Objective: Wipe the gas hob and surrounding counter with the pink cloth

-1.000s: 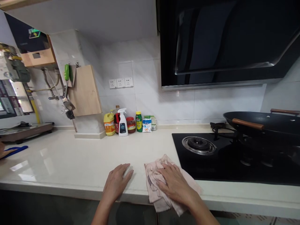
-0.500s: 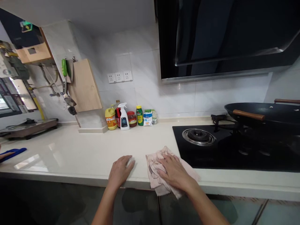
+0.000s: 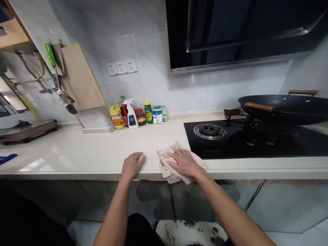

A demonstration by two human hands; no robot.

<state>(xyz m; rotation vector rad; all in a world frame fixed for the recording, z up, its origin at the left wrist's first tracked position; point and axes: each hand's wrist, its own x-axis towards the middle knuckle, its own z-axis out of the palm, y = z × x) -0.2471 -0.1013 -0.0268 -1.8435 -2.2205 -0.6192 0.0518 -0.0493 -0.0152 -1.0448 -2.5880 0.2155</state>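
Note:
A crumpled pale pink cloth [image 3: 166, 167] lies on the white countertop [image 3: 97, 150], at the left front corner of the black gas hob [image 3: 220, 150]. Part of it hangs over the counter's front edge. My right hand [image 3: 185, 162] lies flat on top of the cloth, fingers stretched out and thumb apart, pressing it down. To its left, my left hand [image 3: 133, 164] rests on the countertop near the front edge. Nothing is in it, and its thumb stands apart from the fingers.
Against the wall stand a white spray bottle [image 3: 132, 116], a yellow jug [image 3: 117, 117], a red-brown jar [image 3: 140, 117], a green bottle [image 3: 148, 113] and small packets [image 3: 157, 116]. A wok [image 3: 287, 106] sits on the hob under the range hood [image 3: 230, 30]. Blue cloth [image 3: 9, 158] shows far left.
The camera view has tilted down, bringing the floor and a patterned seat into sight. Both hands keep nearly the same places on the counter, the right one still on the cloth.

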